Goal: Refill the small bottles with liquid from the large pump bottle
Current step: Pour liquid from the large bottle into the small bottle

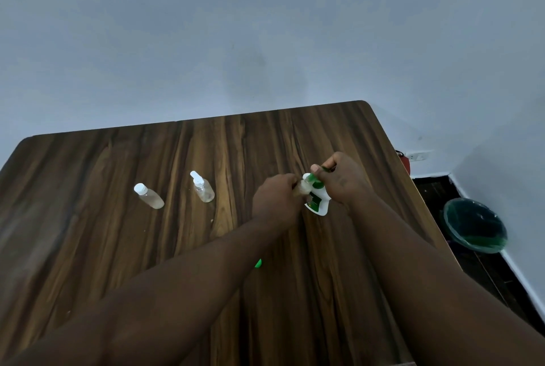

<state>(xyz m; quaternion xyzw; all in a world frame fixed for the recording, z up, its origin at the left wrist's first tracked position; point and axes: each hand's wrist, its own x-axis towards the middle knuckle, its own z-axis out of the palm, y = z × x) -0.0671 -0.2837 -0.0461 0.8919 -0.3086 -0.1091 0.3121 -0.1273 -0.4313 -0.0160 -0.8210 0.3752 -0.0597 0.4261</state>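
Dark wood-grain table (118, 247) against a pale matte wall (265, 26); near its right edge the right hand (342, 180) pinches the green head of the white pump bottle (318, 203), the left hand (275, 197) grips a small clear bottle (302, 187) at the spout

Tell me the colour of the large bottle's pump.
The pump is green; head view shows it.

Plain indoor room, domestic or small-office sort; cannot tell which. Wood-grain laminate table (206, 144) set in a corner, close to bare pale blue-grey walls (265, 26). To its right: white wall socket (418, 156) low on the wall, white skirting board (525, 277), dark floor (433, 188), round waste bin (474, 225) with green liner.
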